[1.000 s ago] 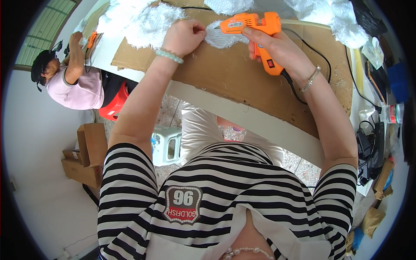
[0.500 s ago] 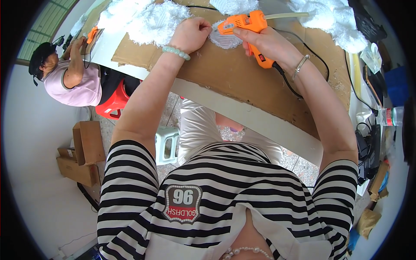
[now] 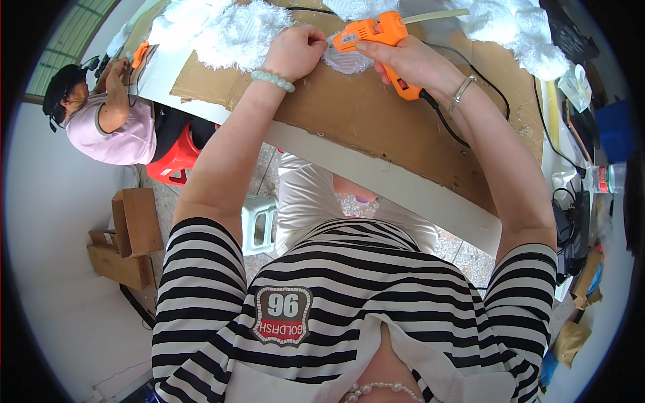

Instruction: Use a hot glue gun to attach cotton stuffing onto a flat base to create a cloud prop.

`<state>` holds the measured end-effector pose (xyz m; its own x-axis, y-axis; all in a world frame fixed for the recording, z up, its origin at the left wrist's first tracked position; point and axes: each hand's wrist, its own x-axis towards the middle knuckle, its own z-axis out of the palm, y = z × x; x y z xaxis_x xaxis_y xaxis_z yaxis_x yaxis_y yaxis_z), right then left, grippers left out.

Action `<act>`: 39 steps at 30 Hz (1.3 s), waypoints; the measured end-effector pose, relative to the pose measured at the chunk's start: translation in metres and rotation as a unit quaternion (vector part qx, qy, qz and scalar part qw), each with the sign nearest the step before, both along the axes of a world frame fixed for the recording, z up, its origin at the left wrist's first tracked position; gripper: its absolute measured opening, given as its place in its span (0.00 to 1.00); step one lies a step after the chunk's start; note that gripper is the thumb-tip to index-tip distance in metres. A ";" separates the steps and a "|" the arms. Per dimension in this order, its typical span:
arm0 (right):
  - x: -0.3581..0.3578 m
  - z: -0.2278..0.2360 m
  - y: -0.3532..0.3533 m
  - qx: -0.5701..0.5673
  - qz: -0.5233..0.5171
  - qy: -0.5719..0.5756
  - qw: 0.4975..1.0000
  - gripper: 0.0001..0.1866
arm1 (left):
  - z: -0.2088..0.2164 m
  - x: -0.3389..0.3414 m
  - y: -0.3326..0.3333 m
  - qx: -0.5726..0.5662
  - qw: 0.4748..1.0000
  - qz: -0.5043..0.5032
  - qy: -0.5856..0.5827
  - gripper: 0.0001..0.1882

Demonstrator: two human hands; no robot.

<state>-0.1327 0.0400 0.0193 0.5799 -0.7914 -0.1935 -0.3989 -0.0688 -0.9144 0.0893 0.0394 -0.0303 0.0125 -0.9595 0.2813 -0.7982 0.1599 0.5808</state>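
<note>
My right hand (image 3: 393,59) grips an orange hot glue gun (image 3: 369,32) with a pale glue stick (image 3: 437,15) poking out of its back end. The gun's nozzle points left, toward the fingertips of my left hand (image 3: 299,50). Those left fingers are closed in a pinch; whatever they hold is hidden or too small to name. Just under the nozzle, a small round white fuzzy piece (image 3: 346,62) lies on the brown cardboard (image 3: 383,121). Fluffy white material (image 3: 245,33) is heaped right beside my left hand.
More white fluff (image 3: 514,37) lies at the far right. The gun's black cord (image 3: 447,124) loops near my right forearm. A plastic bottle (image 3: 605,179) and cables are at the right edge. On the left, another person (image 3: 114,127) sits on a red stool (image 3: 176,158), holding something orange.
The glue gun and my right hand have shifted slightly left and up, with the nozzle nearer my left fingertips. My left hand stays nearly still.
</note>
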 end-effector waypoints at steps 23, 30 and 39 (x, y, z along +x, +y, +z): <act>-0.010 0.010 0.007 -0.009 0.039 0.023 0.999 0.17 | -0.001 0.002 0.000 -0.019 1.000 -0.015 -0.004 0.09; -0.012 0.011 0.007 -0.015 0.056 0.033 0.998 0.17 | 0.001 0.001 0.002 -0.009 1.000 -0.010 0.000 0.09; -0.024 0.011 0.013 -0.006 0.036 0.023 0.999 0.18 | 0.002 -0.008 0.008 -0.049 0.998 -0.027 -0.022 0.08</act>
<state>-0.1564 0.0526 0.0303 0.6260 -0.7507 -0.2111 -0.4336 -0.1101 -0.8943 0.0814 0.0471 -0.0282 -0.0537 -0.9260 0.3736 -0.8114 0.2585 0.5242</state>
